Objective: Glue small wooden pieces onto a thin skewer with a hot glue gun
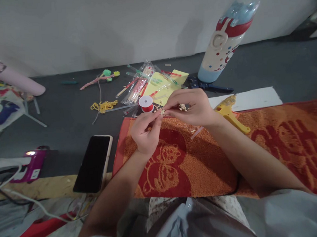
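Thumb and forefinger of my left hand (146, 132) are closed on a tiny pale flower-shaped piece (162, 111). From the other side, the fingertips of my right hand (192, 104) pinch at the same piece. It looks made of small pale bits, partly covered by the fingers. Just behind my hands stands a spool of red thread (147, 107). More pale bits (183, 107) show by the right palm. Beneath both hands lies an orange-and-red towel (209, 165), with a short translucent stick (197, 133) on it.
Packaged sticks (136, 87) and yellow paper (159, 84) lie behind. To the right are a yellow glue gun (229, 116), a white board (256, 97), blue-handled pliers (212, 87) and a tall bottle (219, 52). A phone (93, 163), yellow yarn (104, 106) and a purple power adapter (37, 164) are leftward.
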`<state>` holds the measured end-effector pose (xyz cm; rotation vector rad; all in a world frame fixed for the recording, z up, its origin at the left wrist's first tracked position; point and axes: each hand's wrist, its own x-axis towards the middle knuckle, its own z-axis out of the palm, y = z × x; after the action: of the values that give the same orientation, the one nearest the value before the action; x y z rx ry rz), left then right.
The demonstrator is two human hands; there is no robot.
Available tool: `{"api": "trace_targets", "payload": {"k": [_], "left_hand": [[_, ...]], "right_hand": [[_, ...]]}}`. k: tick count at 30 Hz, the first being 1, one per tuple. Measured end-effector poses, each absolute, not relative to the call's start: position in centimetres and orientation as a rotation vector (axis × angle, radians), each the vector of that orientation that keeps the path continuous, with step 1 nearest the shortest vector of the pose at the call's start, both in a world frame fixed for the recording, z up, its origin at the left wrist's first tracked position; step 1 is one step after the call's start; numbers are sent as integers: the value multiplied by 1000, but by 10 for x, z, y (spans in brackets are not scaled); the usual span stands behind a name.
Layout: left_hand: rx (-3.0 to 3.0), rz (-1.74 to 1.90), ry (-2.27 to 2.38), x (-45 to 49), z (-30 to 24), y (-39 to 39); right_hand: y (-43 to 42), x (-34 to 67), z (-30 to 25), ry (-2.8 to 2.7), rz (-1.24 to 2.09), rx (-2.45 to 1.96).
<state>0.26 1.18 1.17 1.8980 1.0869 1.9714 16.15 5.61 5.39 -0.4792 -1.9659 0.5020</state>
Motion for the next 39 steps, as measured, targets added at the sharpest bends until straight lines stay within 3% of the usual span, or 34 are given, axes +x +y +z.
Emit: {"api": "trace_targets", "payload": {"k": [39], "left_hand": [[1867, 1907, 1109, 2, 4, 12]], "right_hand": [[57, 165, 55, -2020, 516, -474]]}}
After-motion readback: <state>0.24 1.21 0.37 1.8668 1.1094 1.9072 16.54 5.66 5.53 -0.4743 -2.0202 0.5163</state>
